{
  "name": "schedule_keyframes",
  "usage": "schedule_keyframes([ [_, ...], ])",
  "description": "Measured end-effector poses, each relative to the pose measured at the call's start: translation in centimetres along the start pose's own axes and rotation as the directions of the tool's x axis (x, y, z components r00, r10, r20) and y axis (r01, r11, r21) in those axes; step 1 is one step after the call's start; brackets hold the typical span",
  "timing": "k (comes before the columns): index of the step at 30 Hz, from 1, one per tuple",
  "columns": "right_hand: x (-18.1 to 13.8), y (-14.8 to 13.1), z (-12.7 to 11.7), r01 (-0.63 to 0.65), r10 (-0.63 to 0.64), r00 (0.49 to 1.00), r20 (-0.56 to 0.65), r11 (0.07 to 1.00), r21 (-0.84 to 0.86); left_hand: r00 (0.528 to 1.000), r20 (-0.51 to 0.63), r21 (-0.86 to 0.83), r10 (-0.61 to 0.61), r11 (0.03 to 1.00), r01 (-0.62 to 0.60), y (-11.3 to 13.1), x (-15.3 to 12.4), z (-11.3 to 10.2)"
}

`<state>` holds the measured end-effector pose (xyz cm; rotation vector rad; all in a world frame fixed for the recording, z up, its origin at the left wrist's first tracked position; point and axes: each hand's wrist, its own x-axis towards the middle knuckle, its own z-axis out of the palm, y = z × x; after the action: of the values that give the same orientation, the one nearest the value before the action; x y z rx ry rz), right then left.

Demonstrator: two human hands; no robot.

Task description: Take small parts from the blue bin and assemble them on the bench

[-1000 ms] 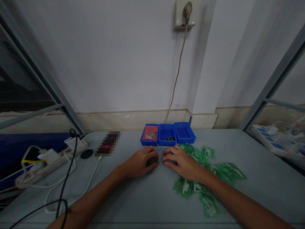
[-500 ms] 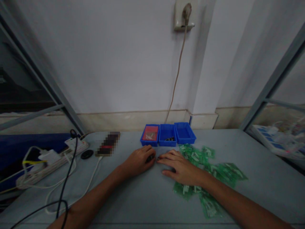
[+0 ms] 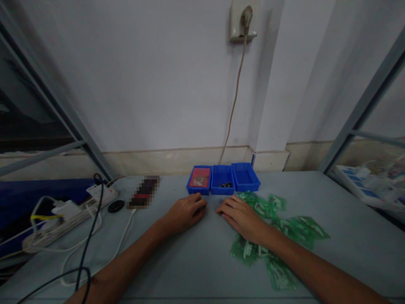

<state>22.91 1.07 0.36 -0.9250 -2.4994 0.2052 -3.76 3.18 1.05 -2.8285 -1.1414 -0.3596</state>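
Note:
My left hand (image 3: 186, 213) rests on the grey table, fingers curled inward. Whatever lies in its palm is in shadow and I cannot make it out. To its right is my right hand (image 3: 242, 217), a small gap away, with fingers bent down and drawn together; its fingertips hide anything they pinch. Just behind the hands stand three blue bins. A red piece and a clear packet lie in the left bin (image 3: 189, 189), and small dark metal parts in the middle bin (image 3: 222, 172). Green plastic bags (image 3: 281, 270) are spread beside and under my right forearm.
The right blue bin (image 3: 245, 179) stands against the others. On the left are a phone (image 3: 144, 192) with a white cable, a black disc (image 3: 116, 206), a power strip (image 3: 69, 221) and a black cord (image 3: 91, 236). A white rack (image 3: 368, 188) stands at far right.
My right hand has moved a little to the right, away from my left hand, and its spread fingers have drawn together. My left hand has stayed in place.

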Motion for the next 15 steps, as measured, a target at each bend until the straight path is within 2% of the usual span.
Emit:
schedule_keyframes([
  [4, 0.0, 0.5, 0.3, -0.058, 0.063, 0.996, -0.065, 0.995, 0.075, 0.999, 0.014, 0.100, -0.044, 0.994, 0.043, -0.3, 0.1, 0.2],
  [6, 0.2, 0.6, 0.3, -0.119, 0.146, 0.983, -0.115, 0.969, 0.217, 0.998, 0.023, 0.129, -0.062, 0.990, 0.058, -0.4, 0.0, 0.1],
  [8, 0.4, 0.7, 0.2, -0.186, 0.265, 0.955, -0.135, 0.885, 0.426, 0.996, 0.035, 0.149, -0.079, 0.986, 0.073, -0.4, 0.0, 0.0],
  [11, 0.9, 1.0, -0.2, -0.263, 0.451, 0.890, -0.063, 0.622, 0.738, 0.994, 0.056, 0.181, -0.093, 0.980, 0.081, -0.3, 0.0, -0.3],
  [13, 1.1, 1.1, -0.5, -0.280, 0.552, 0.833, 0.037, 0.363, 0.889, 0.993, 0.073, 0.197, -0.095, 0.977, 0.079, -0.2, 0.0, -0.4],
  [15, 1.1, 1.2, -0.9, -0.245, 0.571, 0.808, 0.143, 0.105, 0.964, 0.990, 0.092, 0.202, -0.103, 0.976, 0.083, -0.2, 0.0, -0.4],
])
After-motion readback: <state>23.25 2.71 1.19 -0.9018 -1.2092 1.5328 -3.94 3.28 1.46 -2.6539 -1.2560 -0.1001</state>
